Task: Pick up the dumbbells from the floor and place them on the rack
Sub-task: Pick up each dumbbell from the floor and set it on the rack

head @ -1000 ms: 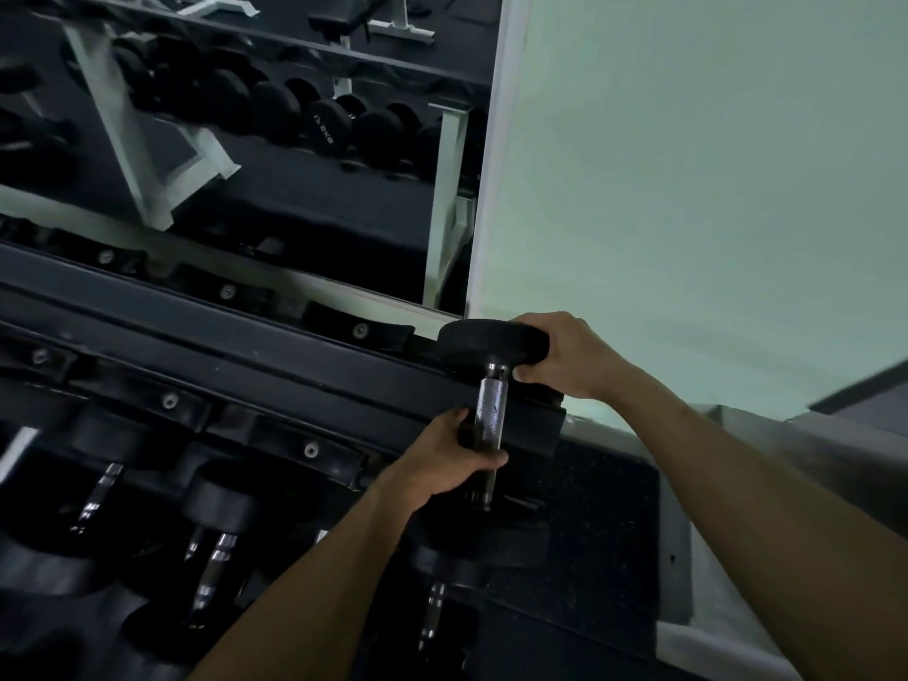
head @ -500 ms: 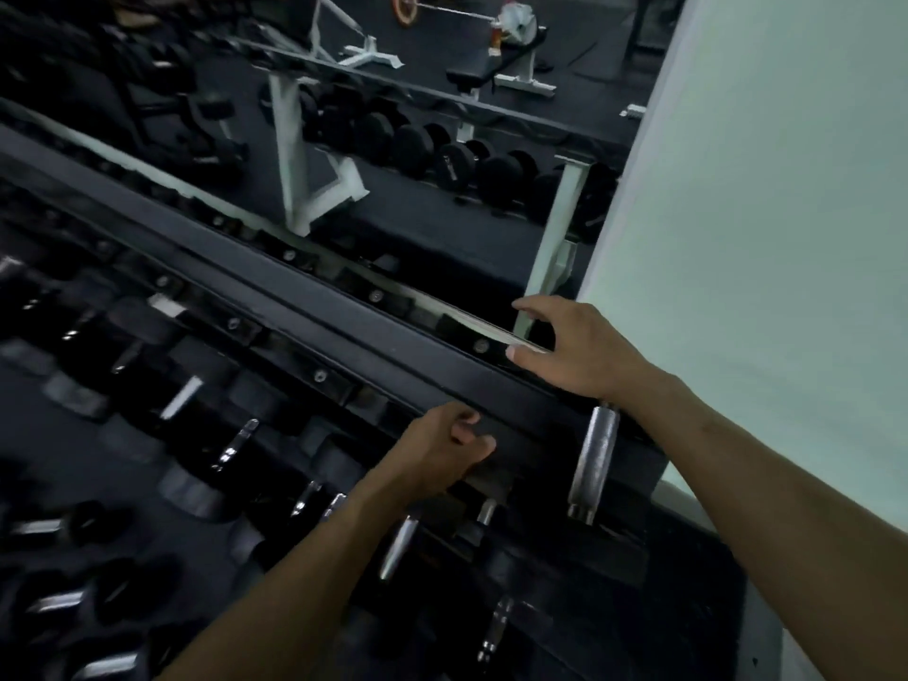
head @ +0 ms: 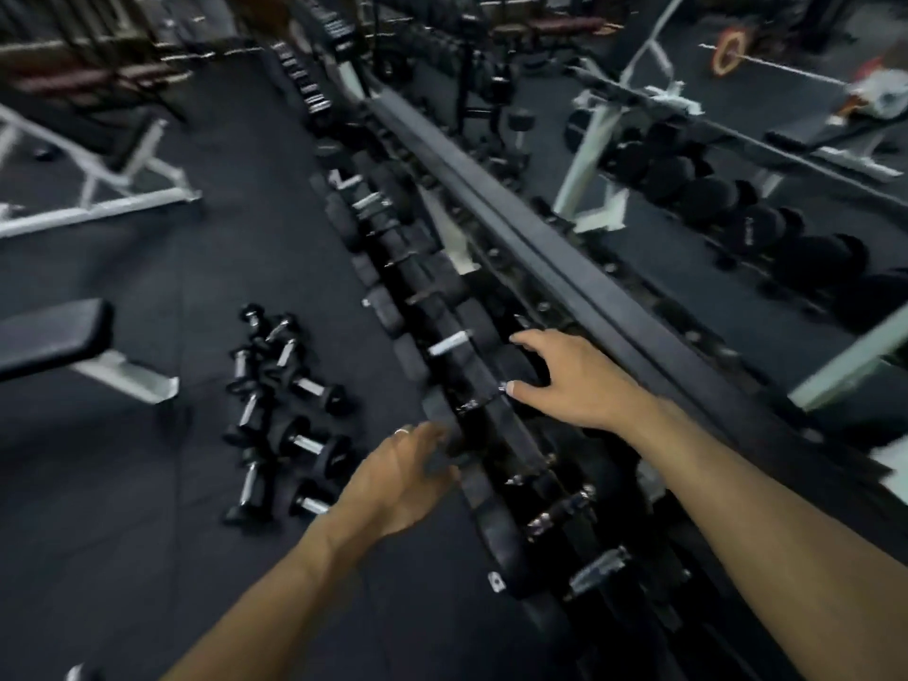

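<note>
Two bare hands are hovering over a long dumbbell rack (head: 565, 267) that is running diagonally from the top middle of the frame down to the lower right, its black top rail stretching the whole way and rows of dark dumbbells sitting on the shelves below it, chrome handles glinting here and there through the blur. Left of the rack the black rubber floor (head: 123, 484) is spreading out wide, and on it, close to the rack's near-left side, a cluster of small dumbbells (head: 280, 410) is lying in a loose heap, black heads and shiny handles pointing every which way, none of them being touched. A bench (head: 54, 336) is poking in from the left edge beside that heap, and a white bench frame (head: 98, 199) is standing farther back near the upper left. Beyond the top rail, on the right, a second rack with white uprights (head: 589, 154) is carrying big round black dumbbells. Now the hands: the right hand (head: 575, 380) is spreading out over the racked dumbbells just below the top rail, fingers splayed and loose, gripping nothing. The left hand (head: 403, 484) is hanging at the rack's front edge, fingers relaxed and slightly bent, also gripping nothing, with a ring (head: 402, 431) showing on one finger.
</note>
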